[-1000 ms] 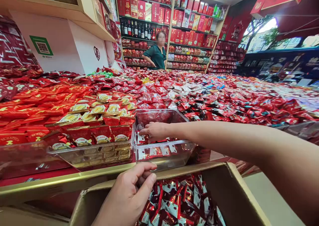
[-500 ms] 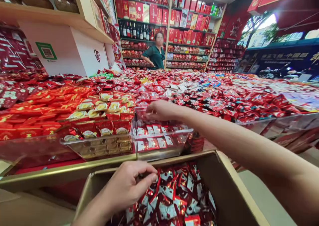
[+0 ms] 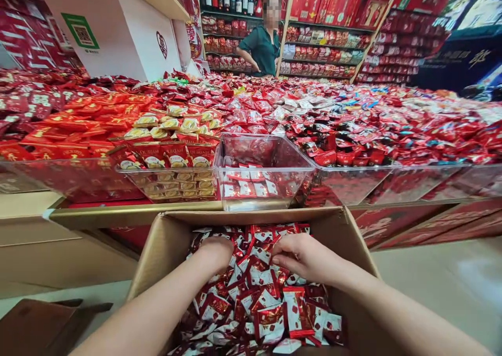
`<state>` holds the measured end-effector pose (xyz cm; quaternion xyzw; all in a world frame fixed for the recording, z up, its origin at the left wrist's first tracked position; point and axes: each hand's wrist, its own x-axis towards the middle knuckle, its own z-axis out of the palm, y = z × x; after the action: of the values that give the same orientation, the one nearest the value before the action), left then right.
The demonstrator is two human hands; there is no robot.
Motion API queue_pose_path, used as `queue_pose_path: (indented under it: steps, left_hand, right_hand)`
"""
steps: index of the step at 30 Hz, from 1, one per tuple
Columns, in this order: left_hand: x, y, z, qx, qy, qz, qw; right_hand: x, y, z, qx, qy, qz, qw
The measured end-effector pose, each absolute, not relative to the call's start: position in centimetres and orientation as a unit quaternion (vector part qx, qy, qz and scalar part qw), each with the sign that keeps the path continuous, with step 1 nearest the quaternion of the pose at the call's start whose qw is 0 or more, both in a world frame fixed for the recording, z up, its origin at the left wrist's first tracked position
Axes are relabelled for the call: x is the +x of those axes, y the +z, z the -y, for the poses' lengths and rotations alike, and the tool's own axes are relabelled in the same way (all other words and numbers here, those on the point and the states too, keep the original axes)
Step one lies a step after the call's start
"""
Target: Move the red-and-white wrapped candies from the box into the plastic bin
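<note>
A deep cardboard box [image 3: 143,256] in front of me holds many small red-and-white wrapped candies [image 3: 270,322]. Both hands are inside it, near its far wall. My left hand [image 3: 217,251] dips among the wrappers, its back to me and its fingers hidden. Opposite it, my right hand [image 3: 300,254] has its fingers curled and closed at the edge of a wrapped candy [image 3: 276,240]. Just beyond the box stands a clear plastic bin [image 3: 270,174], with a few upright rows of similar red-and-white candies [image 3: 247,188] at its front.
Left of the bin are stacked durian-labelled packets [image 3: 178,154] and orange-red packets [image 3: 58,149]. Heaps of red packets [image 3: 353,144] spread to the right behind clear bin fronts. A person [image 3: 261,50] in dark green stands by the back shelves. A brown stool [image 3: 37,327] is at lower left.
My right hand has come out of the clear bin down into the box. My left hand has sunk its fingers among the candies. The view has tilted downward.
</note>
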<state>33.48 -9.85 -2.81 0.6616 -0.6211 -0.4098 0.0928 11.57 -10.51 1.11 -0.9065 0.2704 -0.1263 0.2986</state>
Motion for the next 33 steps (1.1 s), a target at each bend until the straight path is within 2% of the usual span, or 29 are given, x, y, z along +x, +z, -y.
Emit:
queue_pose_path:
  steps: [4,9,13,17,20,28,33]
  left_hand:
    - [33.5,-0.2,9.6,0.662,-0.412,0.622,0.073]
    - [32.1,3.0,9.3,0.574,-0.5,0.628,0.16]
    - [31.0,4.0,8.8,0.525,-0.551,0.606,0.231]
    - [30.9,4.6,8.5,0.494,-0.593,0.572,0.278]
    - [30.9,4.8,8.4,0.476,-0.62,0.551,0.292]
    - [29.8,4.1,8.2,0.496,-0.59,0.54,0.337]
    - [29.5,3.7,7.9,0.49,-0.627,0.498,0.345]
  right_hand:
    - [11.5,-0.1,10.7,-0.848,-0.175,-0.351,0.357]
    - [12.0,-0.5,10.8,-0.688,-0.196,-0.371,0.591]
    - [12.3,-0.2,11.1,-0.596,-0.209,-0.377,0.677]
    - [12.2,0.6,11.1,-0.549,-0.274,-0.376,0.694]
    - [12.1,1.0,11.0,-0.556,-0.309,-0.375,0.674]
    - [12.1,1.0,10.7,-0.652,-0.304,-0.39,0.575]
    - [12.4,1.5,10.3,-0.633,-0.302,-0.399,0.591]
